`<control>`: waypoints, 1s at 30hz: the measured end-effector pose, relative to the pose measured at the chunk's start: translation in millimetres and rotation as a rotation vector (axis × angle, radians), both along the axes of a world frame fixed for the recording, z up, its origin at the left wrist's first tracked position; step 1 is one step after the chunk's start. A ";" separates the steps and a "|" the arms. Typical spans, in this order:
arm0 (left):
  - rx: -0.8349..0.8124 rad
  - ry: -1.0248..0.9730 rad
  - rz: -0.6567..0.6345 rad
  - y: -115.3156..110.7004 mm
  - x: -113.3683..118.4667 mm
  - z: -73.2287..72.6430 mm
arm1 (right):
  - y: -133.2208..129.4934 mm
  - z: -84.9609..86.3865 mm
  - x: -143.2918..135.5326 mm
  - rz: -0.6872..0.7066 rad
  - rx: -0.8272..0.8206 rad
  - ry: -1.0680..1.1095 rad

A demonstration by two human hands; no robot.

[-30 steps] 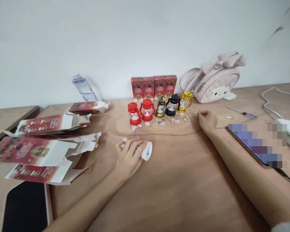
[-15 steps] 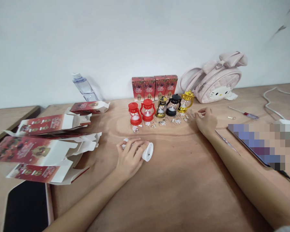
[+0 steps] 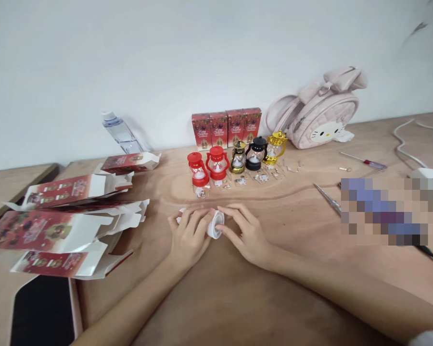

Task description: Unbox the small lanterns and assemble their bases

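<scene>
White part (image 3: 212, 229) lies along table's (image 3: 216, 298) far edge, round end rightward; left hand's (image 3: 190, 234) fingers clasp it, right hand's (image 3: 248, 236) newly pinch its rim.

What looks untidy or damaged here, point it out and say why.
The opened red Christmas boxes at left lie in a jumble, flaps sticking out, unlike the four upright boxes lined up behind the miniature lanterns. Small loose parts also lie in front of the lanterns. No spill or clear damage shows.

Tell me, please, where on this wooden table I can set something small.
Free: between the two forearms; between the right hand and the slim silver pointed tool. Crowded: around the colourful miniature lanterns and the opened red cardboard boxes.
</scene>
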State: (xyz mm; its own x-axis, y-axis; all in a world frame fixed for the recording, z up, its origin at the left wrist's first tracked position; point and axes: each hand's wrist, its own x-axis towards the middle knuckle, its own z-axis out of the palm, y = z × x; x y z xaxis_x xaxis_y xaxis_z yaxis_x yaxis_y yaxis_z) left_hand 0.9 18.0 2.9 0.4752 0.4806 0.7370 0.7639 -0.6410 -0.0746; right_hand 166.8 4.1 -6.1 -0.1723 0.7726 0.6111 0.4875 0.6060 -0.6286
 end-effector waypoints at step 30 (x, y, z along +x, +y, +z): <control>0.077 0.037 0.096 -3.1 -1.1 -3.5 | -1.2 -2.2 1.9 0.030 0.105 -0.022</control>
State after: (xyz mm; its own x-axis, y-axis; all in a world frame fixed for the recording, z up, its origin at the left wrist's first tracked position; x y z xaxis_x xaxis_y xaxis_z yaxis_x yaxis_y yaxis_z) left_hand -0.3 14.9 -0.6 0.4572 0.4675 0.7566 0.8171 -0.5567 -0.1498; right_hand 168.7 2.9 -8.3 -0.2086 0.6989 0.6842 0.4817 0.6822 -0.5500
